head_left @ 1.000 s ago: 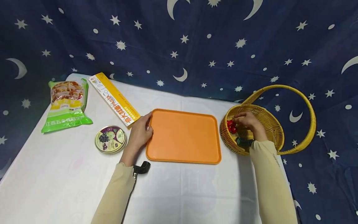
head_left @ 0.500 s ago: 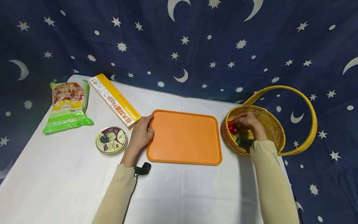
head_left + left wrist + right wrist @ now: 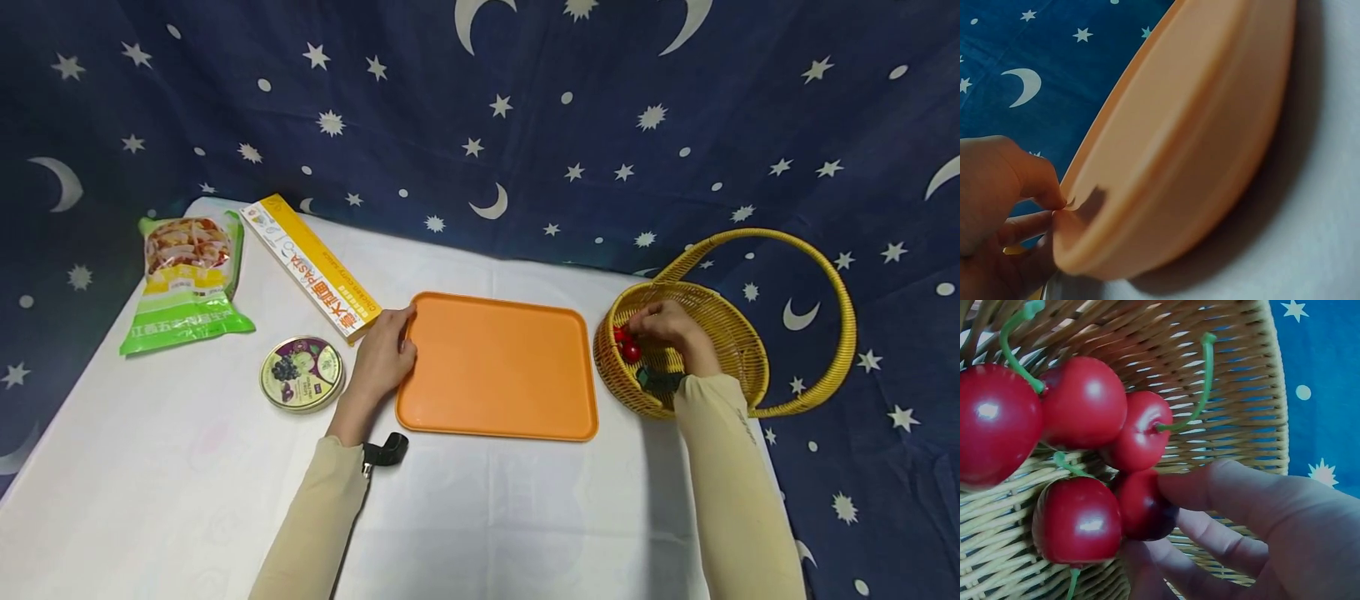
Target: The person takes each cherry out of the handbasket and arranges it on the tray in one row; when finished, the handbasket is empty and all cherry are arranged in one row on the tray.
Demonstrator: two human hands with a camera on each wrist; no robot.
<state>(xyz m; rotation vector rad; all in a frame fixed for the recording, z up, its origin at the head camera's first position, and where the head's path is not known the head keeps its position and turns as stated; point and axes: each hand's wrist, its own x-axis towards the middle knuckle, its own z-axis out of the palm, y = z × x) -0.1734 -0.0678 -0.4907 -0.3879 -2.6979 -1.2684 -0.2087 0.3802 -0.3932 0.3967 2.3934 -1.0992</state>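
An orange tray (image 3: 495,367) lies on the white tabletop, and my left hand (image 3: 382,357) pinches its left rim between thumb and fingers. In the left wrist view the thumb of that hand (image 3: 1007,187) presses on the rim at a corner of the tray. My right hand (image 3: 675,329) reaches down into a yellow wicker basket (image 3: 731,342) at the right. It pinches a dark red cherry (image 3: 1141,506) between thumb and fingers, as the right wrist view shows. Several other cherries (image 3: 1082,519) with green stems lie in the basket close to the fingertips.
Left of the tray are a long pasta box (image 3: 311,267), a round tin (image 3: 302,373) with fruit on its lid, and a green and yellow food bag (image 3: 187,283). The basket's arched handle (image 3: 840,350) leans right. A dark starry cloth (image 3: 525,125) hangs behind.
The head view has shifted slightly. In the basket, the right hand has moved very little, and the red cherries beside it have shifted a bit. The left hand stays on the tray.
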